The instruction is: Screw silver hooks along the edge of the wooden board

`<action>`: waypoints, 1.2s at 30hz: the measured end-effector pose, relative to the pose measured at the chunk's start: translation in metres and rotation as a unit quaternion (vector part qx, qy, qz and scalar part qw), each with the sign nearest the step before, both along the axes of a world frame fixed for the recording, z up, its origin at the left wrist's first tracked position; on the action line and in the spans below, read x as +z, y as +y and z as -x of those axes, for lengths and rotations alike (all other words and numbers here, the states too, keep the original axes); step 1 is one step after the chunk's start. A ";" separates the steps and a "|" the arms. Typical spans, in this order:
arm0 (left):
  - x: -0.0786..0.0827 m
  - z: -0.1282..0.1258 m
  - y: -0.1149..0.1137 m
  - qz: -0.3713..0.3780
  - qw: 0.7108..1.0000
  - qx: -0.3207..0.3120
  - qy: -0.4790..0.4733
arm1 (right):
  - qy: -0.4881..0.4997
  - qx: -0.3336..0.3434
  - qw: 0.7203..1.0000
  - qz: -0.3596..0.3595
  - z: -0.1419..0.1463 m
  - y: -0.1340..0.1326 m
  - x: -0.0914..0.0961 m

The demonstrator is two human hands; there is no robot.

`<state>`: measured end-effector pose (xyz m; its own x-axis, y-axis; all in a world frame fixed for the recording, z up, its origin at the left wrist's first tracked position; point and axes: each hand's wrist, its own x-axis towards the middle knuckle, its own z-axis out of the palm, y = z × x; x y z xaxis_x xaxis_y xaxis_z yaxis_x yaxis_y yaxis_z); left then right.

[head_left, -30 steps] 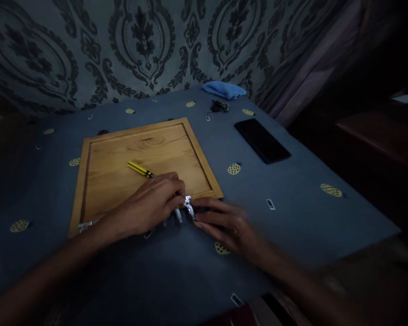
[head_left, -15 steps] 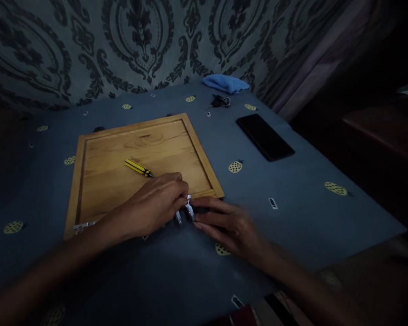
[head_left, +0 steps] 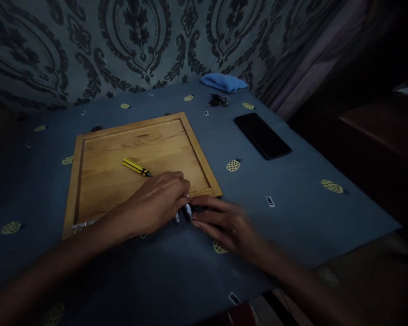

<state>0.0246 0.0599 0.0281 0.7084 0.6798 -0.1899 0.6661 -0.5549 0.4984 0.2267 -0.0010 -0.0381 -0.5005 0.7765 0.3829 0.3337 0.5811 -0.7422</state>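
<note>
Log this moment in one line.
left hand: on metal part at board edge | right hand: flat, touching it | screwdriver: lying on board | phone: on cloth

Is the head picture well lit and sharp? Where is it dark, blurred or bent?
Head view: dim overall, with the right side and the corners nearly black. The wooden board is the brightest area. The left hand and right hand look soft, so the metal part between them is hard to read. The wall pattern bends toward the edges. There is no glare on the phone.

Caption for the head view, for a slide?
Left hand pinches a metal fitting at the near edge of the panel, right hand touching it; screwdriver lies on the panel.
</note>
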 end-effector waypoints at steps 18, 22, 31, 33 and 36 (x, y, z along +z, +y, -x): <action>0.002 0.002 0.001 0.035 0.999 0.025 -0.025 | 0.005 -0.001 1.000 -0.005 0.000 0.000 -0.003; 0.012 0.007 0.004 0.028 0.997 0.049 -0.045 | 0.002 -0.004 1.000 -0.001 -0.001 0.000 -0.003; 0.013 0.057 0.023 -0.201 0.972 0.110 0.059 | -0.002 -0.003 1.000 -0.004 -0.003 -0.001 -0.007; 0.008 0.068 0.026 -0.219 0.966 0.102 0.089 | 0.000 -0.004 1.000 -0.002 -0.003 -0.001 -0.007; 0.002 0.075 0.027 -0.187 0.974 0.074 0.108 | 0.002 -0.004 1.000 0.003 -0.003 -0.001 -0.007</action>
